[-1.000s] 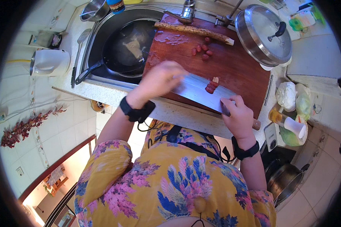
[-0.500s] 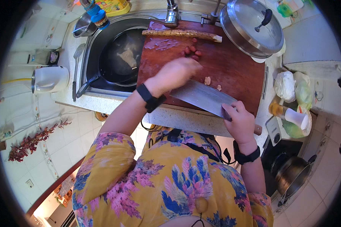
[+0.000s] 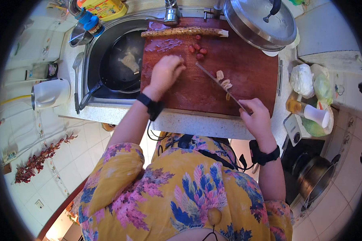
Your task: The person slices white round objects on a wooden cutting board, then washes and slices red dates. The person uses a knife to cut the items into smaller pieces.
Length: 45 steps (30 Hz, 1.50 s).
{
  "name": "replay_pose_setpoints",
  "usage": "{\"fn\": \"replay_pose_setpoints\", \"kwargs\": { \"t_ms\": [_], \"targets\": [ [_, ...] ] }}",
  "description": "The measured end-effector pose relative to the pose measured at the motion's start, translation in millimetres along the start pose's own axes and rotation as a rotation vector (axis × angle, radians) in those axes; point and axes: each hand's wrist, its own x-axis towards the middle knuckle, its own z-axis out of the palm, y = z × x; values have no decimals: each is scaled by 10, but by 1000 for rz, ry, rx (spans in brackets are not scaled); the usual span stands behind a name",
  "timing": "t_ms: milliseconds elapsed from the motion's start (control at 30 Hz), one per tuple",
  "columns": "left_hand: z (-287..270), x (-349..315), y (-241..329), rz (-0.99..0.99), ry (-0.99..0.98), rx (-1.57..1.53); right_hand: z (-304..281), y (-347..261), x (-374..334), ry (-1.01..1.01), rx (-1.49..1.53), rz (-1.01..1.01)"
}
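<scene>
My right hand (image 3: 254,114) grips a cleaver (image 3: 219,83), whose blade stands edge-on over a reddish-brown cutting board (image 3: 245,60) and slants toward the far left. Just right of the blade lie a few small pale pieces (image 3: 227,84). My left hand (image 3: 167,72) hovers over the left part of the board, apart from the blade; its fingers are loosely bent and away from the thumb, with nothing visible in them. Beyond the blade's tip sit several red dates (image 3: 199,50). A long brown yam (image 3: 185,31) with a pale cut end lies along the board's far edge.
At left, a black wok (image 3: 116,76) with water and a pale piece inside sits in the sink (image 3: 93,60). A faucet (image 3: 171,14) stands behind. A large lidded pot (image 3: 265,24) is at far right. Bags (image 3: 301,80), a bottle (image 3: 309,112) and a phone (image 3: 292,129) line the right.
My left hand has drawn back leftward from the blade. The cleaver has turned from lying nearly flat to edge-on, uncovering more of the pale pieces.
</scene>
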Motion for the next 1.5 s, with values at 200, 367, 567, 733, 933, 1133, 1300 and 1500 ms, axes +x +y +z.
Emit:
{"fn": "replay_pose_setpoints", "kwargs": {
  "t_ms": [200, 367, 567, 733, 933, 1133, 1300, 1500],
  "targets": [
    [384, -421, 634, 143, 107, -94, 116, -124, 63, 1, 200, 55],
    [429, -603, 682, 106, 127, -99, 190, -259, 78, -93, 205, 89],
    [453, -650, 629, 131, 167, -131, 296, -444, 135, -57, -17, -98],
    [456, -682, 617, 106, 142, -155, 318, -555, 175, -96, -168, -211],
    [468, -696, 616, 92, 156, -184, 314, -630, 234, -133, -233, -249],
    [440, -697, 612, 52, 137, -224, 388, -700, 302, -160, -263, -256],
    [435, -682, 613, 54, 136, -230, 389, -724, 357, -208, -299, -264],
    [462, -653, 593, 61, 167, -277, 412, -765, 420, -272, -401, -272]
  ]
}}
